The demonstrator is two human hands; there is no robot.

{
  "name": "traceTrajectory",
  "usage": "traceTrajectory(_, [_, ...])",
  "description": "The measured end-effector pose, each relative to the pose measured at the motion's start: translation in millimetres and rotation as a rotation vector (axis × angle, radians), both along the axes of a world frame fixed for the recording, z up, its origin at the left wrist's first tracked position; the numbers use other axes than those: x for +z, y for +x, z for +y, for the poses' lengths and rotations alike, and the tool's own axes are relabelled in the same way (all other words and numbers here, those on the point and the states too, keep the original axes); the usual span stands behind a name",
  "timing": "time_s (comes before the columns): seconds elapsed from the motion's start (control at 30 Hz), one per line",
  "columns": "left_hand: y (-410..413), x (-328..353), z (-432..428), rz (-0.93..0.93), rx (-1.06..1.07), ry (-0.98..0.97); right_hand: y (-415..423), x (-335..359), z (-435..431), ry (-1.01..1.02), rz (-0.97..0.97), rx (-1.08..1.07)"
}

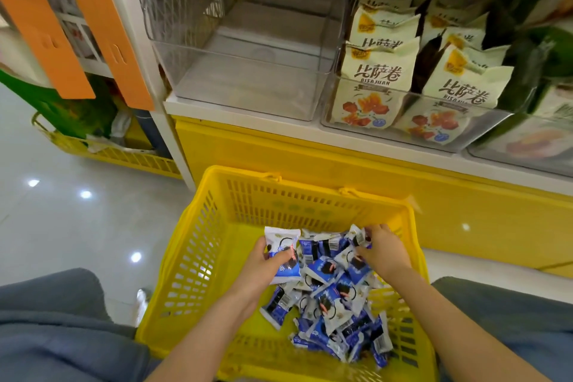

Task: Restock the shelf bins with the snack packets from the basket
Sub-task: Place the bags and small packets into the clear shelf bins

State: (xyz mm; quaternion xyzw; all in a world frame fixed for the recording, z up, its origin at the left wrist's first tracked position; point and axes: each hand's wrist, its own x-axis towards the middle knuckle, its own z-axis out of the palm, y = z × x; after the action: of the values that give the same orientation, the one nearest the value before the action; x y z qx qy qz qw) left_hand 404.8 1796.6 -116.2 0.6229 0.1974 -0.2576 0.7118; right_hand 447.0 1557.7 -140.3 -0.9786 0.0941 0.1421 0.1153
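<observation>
Snack packets (335,304) lie nearly all in the yellow basket (198,242); the clear shelf bin (248,87) above holds none yet. The left hand (263,267) grips a packet (283,257), the right hand (384,253) pinches another, so restocking seems barely begun

The floor (62,226) is of pale glossy tiles, w/ a few small bright spots of light (86,194) reflected on it. A white shelf board (248,116) runs across the picture, and directly under it is a yellow base panel (310,161). At the L end stands a white upright post (145,49). Two orange strips (102,25) hang beside it, top L. Further L, on the floor, a second yellow basket (124,158) holds a green bag (62,108) etc., blurred.
</observation>
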Motion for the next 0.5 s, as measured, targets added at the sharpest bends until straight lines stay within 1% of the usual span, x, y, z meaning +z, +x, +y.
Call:
traceTrajectory(0.07, [-1.1, 2.0, -3.8, 0.0, -0.006, 0.081, -0.7, 16.7, 12.4, 0.22, -0.079, -0.064])
traceTrajectory(0.13, [-2.6, 0.9, -6.6, 0.016, 0.001, 0.166, -3.5, 35.9, 28.3, 0.516, -0.103, -0.156])
traceTrajectory(0.17, [-3.6, 2.3, -8.2, 0.035, 0.01, 0.17, -6.4, 45.6, 36.4, 0.646, -0.111, -0.177])
traceTrajectory(0.2, [-4.4, 8.0, -9.6, 0.057, 0.027, 0.149, -10.5, 54.4, 43.7, 0.722, -0.132, -0.172])
traceTrajectory(0.23, [-4.8, 14.3, -11.1, 0.086, 0.042, 0.107, -15.6, 62.7, 50.4, 0.751, -0.163, -0.141])
traceTrajectory(0.3, [-3.1, 26.1, -12.9, 0.129, 0.077, 0.01, -27.1, 78.7, 61.5, 0.744, -0.245, -0.036])
traceTrajectory(0.43, [-0.7, 50.3, -7.1, 0.125, 0.185, -0.255, -42.5, 108.1, 74.0, 0.674, -0.392, 0.153])
traceTrajectory(0.5, [0.6, 65.8, -1.5, 0.129, 0.183, -0.412, -47.5, 118.2, 75.7, 0.619, -0.435, 0.315])
